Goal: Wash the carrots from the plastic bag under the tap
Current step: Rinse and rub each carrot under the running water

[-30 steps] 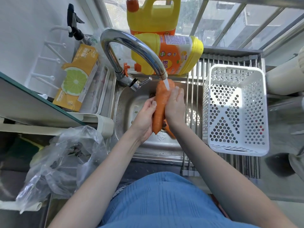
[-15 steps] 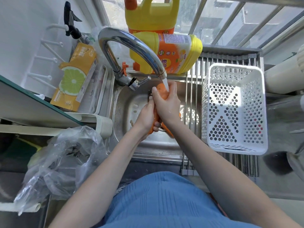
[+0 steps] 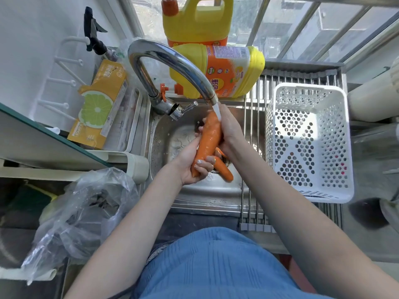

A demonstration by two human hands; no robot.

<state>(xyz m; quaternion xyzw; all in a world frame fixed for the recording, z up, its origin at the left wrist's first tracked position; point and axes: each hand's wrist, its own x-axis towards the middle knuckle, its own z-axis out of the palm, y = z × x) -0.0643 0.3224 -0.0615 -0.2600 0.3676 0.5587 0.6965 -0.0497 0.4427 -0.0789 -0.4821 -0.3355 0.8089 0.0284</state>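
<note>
a crumpled plastic bag (image 3: 86, 212) lies left of the steel sink (image 3: 164, 134). over the basin the left hand (image 3: 192, 162) curls its fingers round the lower end of a carrot (image 3: 208, 141), held under the tap (image 3: 172, 65) stream. the right hand (image 3: 228, 128) wraps the carrot's upper part. a second carrot (image 3: 224, 170) lies by the drain; a white basket (image 3: 311, 143) stands right.

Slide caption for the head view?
Both hands, left and right, rub a carrot under the running tap.

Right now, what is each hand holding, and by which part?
Left hand grips the carrot at its lower end; right hand wraps its upper part under the tap.
</note>
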